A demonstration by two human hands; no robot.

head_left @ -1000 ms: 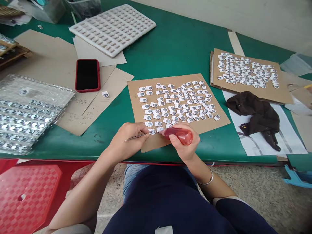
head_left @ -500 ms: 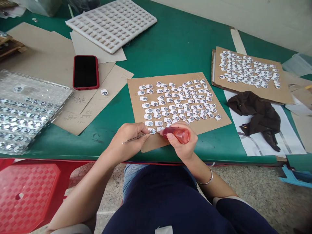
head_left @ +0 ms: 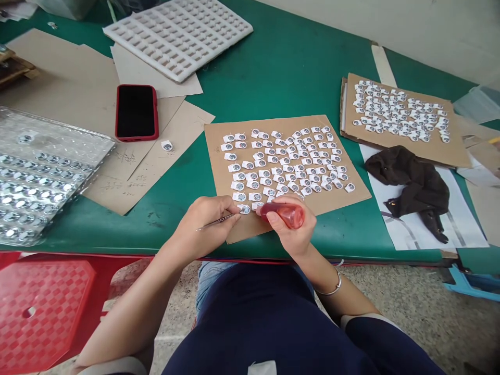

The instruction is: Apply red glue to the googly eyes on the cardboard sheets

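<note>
My left hand pinches a thin metal tool, like tweezers or a pick; its exact kind is hard to tell. The tool's tip reaches a small round piece on a white tab at the front left of a brown cardboard sheet. Fingers of my right hand are wrapped round a small red squeeze bottle, tilted with its nozzle toward the front row of pieces. Several rows of the same round pieces on white tabs cover the cardboard.
A second cardboard sheet with such pieces lies at right, behind a dark brown cloth. At left are a phone, a clear tray of shiny round parts and loose papers. A white slotted tray lies at the back.
Both hands keep nearly the same place, with the tool and the bottle still held. The view has shifted very slightly.
</note>
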